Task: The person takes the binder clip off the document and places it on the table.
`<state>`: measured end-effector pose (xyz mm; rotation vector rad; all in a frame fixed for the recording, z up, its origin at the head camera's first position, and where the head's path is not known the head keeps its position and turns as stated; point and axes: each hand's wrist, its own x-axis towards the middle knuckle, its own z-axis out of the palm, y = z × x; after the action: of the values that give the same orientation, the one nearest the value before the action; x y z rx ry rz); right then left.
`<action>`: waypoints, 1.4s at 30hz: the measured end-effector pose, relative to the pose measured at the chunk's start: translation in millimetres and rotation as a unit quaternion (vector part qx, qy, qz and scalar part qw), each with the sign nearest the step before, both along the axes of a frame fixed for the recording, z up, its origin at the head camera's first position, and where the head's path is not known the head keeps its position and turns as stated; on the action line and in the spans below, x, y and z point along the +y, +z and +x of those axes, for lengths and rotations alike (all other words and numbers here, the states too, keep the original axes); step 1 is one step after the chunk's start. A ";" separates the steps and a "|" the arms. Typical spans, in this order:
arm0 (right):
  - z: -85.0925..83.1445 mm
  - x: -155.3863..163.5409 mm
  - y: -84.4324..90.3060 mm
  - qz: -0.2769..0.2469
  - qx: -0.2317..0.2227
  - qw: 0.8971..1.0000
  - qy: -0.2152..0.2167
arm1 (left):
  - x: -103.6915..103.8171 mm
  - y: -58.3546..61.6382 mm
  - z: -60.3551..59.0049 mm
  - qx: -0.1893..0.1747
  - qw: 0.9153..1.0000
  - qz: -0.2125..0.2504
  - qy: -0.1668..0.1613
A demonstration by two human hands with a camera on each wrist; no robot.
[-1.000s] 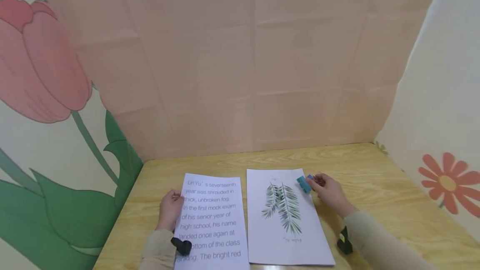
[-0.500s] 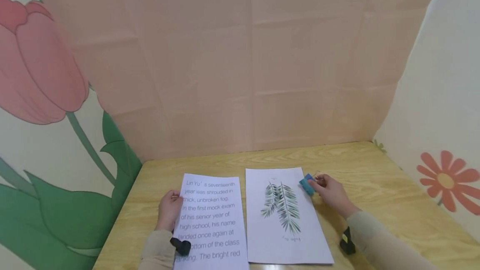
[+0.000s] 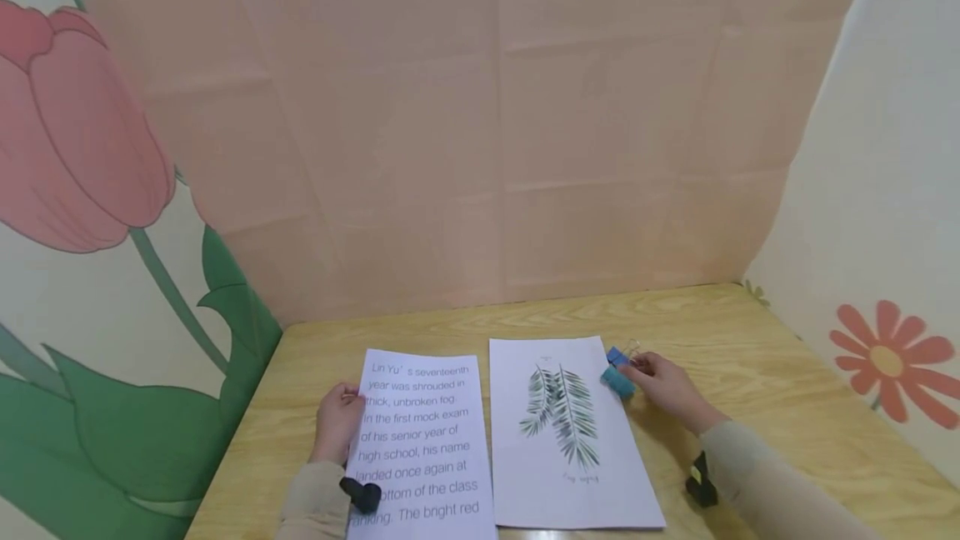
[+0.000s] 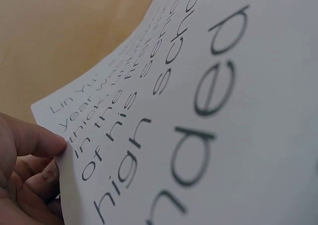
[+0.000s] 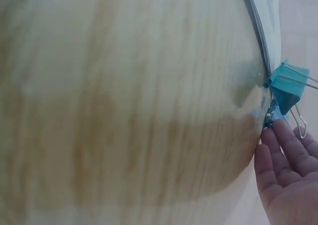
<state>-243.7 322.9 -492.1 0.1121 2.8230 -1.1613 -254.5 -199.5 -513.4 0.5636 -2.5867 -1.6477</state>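
My left hand (image 3: 340, 422) pinches the left edge of a sheet of paper printed with large text (image 3: 420, 440), its thumb on top in the left wrist view. The sheet curves up from the table there. My right hand (image 3: 671, 390) holds two binder clips at its fingertips, by the right edge of a paper stack with a palm-leaf print (image 3: 558, 490). One is a teal binder clip (image 3: 618, 383), the other a blue binder clip (image 3: 617, 357). In the right wrist view the teal clip's wire handles show; the thumb is hidden.
Both papers lie side by side on a wood-grain table (image 3: 420, 327). A pink cloth (image 3: 487, 148) hangs behind it. Painted flower walls stand left and right. Black wrist devices sit at both sleeves.
My right hand has moved slightly right and down with the clips, from over the leaf-print stack to its right edge. The clips have turned a little. My left hand stays on the text sheet.
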 end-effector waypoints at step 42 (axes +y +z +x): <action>-4.9 -2.2 -5.5 0.009 0.006 1.000 0.025 | 1.5 13.1 6.5 -0.058 0.998 0.011 -0.020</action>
<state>-248.6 320.7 -497.6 0.0355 2.8304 -1.1300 -248.1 -198.0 -500.3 0.6323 -2.6809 -1.7070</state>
